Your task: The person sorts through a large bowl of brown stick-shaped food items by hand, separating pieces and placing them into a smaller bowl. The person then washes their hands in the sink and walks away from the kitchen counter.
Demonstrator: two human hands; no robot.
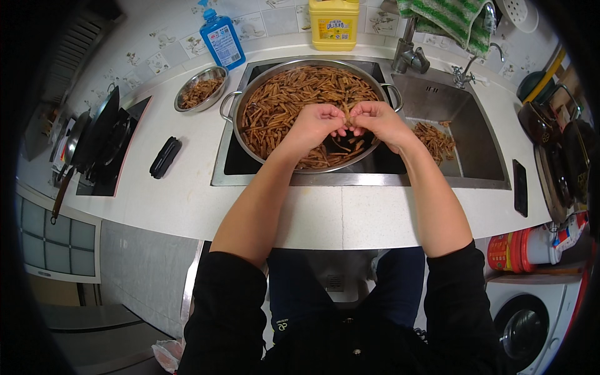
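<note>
A wide two-handled steel pan (238, 136) stands over the sink, filled with brown, wet-looking strips (286, 101), perhaps dried radish. Above its near right part, my left hand (319, 124) and my right hand (378, 121) meet fingertip to fingertip. Both pinch one small brown strip (348, 121), which the fingers partly hide. Below the hands, dark liquid shows among a few loose strips. More brown strips (433, 141) lie heaped in the right sink basin (473, 129). At the left, a small steel bowl (220, 96) holds some too.
Behind the pan stand a blue pump bottle (222, 40), a yellow detergent jug (333, 28) and a faucet (410, 56). A green striped towel (450, 21) hangs there. A black case (165, 157) lies left, a phone (520, 187) right. A wok (101, 136) leans over the stove.
</note>
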